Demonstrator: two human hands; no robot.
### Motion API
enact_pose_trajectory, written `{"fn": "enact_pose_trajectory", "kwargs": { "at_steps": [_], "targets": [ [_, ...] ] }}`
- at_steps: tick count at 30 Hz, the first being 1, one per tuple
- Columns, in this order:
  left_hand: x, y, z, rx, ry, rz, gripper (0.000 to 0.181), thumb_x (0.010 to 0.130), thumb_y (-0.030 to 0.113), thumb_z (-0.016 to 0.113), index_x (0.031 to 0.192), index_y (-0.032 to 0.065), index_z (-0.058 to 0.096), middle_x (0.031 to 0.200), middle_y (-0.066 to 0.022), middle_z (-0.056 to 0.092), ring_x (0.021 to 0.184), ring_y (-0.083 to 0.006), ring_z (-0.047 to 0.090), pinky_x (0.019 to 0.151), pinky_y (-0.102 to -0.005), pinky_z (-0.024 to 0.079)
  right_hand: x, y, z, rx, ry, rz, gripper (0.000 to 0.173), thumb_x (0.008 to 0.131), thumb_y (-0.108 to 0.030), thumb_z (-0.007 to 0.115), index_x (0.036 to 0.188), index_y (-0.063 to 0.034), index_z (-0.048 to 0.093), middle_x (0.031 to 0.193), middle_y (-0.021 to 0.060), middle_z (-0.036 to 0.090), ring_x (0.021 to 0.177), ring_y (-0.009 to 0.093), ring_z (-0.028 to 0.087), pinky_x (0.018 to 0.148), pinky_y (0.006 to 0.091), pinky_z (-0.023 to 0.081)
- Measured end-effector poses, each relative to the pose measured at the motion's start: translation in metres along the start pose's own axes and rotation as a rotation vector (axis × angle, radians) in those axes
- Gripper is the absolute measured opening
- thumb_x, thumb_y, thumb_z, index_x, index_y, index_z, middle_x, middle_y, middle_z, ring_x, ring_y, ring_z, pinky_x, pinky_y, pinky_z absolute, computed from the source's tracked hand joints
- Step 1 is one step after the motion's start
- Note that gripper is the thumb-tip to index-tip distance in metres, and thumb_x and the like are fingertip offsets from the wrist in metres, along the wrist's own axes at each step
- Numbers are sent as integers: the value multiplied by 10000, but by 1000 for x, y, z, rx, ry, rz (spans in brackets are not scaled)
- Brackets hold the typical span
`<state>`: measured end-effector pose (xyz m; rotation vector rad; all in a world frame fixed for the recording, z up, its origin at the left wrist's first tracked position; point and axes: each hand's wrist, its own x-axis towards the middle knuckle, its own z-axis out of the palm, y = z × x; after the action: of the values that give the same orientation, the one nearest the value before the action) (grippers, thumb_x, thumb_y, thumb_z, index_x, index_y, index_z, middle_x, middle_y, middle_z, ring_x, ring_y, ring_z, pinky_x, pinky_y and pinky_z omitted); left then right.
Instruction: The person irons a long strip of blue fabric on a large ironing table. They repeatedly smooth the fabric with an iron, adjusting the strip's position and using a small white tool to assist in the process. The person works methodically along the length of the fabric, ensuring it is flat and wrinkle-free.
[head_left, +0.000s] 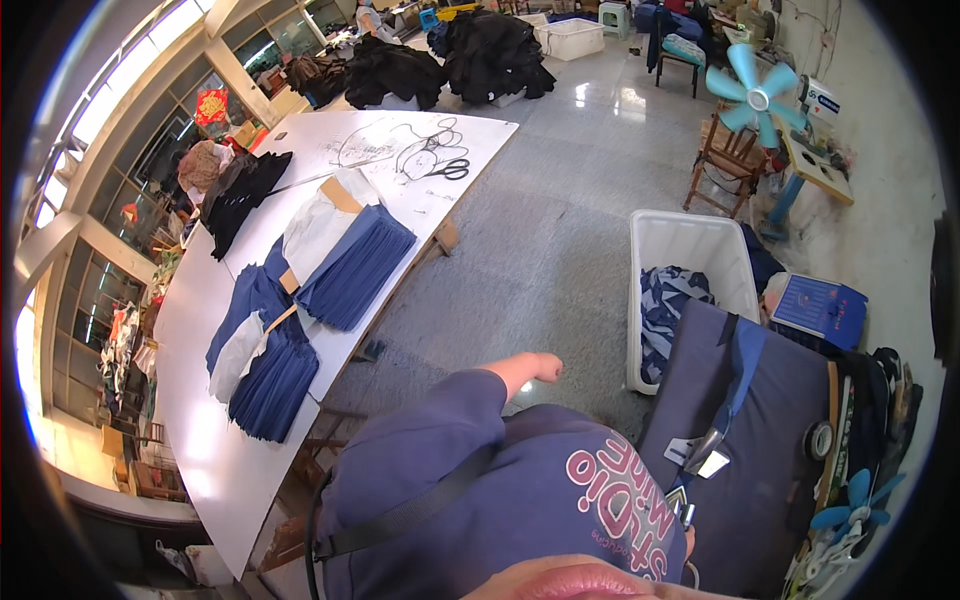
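Note:
My left hand (550, 367) is held over the floor in front of me, its fingers curled and nothing visible in them. My right hand (690, 541) shows only as a sliver beside my shirt, at the near edge of a padded board (780, 390) covered in dark cloth; its fingers are hidden. Close to it lie small metal pieces (681, 506). Further up the board a blue fabric strip (742, 367) runs to a metal piece (705, 452). A roll of black tape (817, 440) lies at the board's right edge.
Left, a white table (300, 409) bears stacked blue fabric pieces (356, 266), black cloth (240, 195) and scissors (450, 169). A white plastic bin (694, 232) with fabric scraps stands by the board. Beyond are a wooden chair (731, 161), a fan (757, 97) and black garment heaps (491, 56). Other people are farther off.

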<state>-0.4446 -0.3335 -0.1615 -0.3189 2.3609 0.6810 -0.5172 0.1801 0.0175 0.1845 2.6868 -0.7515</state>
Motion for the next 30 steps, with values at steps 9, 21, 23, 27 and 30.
{"fn": "enact_pose_trajectory", "kwargs": {
  "at_steps": [9,21,23,27,30],
  "targets": [
    [-102,-152,-60,-150,449,-452,346,704,178,610,1017,47,676,1037,-188,662,974,-342,634,854,-421,491,8,19,15,26,28,-17,347,735,-269,710,847,38,590,734,228,624,691,421,591,647,442,447],
    [-145,-185,-82,-302,477,-599,393,724,248,665,1051,30,655,1062,-186,652,1006,-320,616,878,-389,477,9,12,11,8,-23,4,380,742,-308,689,941,5,606,809,213,643,740,360,613,701,423,461],
    [-133,-177,-72,-248,530,-523,301,706,230,630,923,35,703,958,-192,677,915,-323,648,810,-407,501,11,14,9,3,-40,9,388,744,-315,686,957,0,609,822,211,646,748,350,617,710,420,463],
    [-104,-155,-64,-152,411,-418,303,700,206,619,932,28,699,962,-190,677,912,-326,646,804,-409,499,16,16,7,-21,-124,38,404,746,-328,679,988,-11,614,847,206,652,765,330,624,728,413,467],
    [-81,-122,-64,-108,301,-359,353,712,207,621,1010,25,671,1005,-189,666,957,-330,631,830,-409,490,12,13,7,-45,-73,21,391,747,-320,675,956,4,609,840,224,646,777,361,620,718,431,466]
  ]
}}
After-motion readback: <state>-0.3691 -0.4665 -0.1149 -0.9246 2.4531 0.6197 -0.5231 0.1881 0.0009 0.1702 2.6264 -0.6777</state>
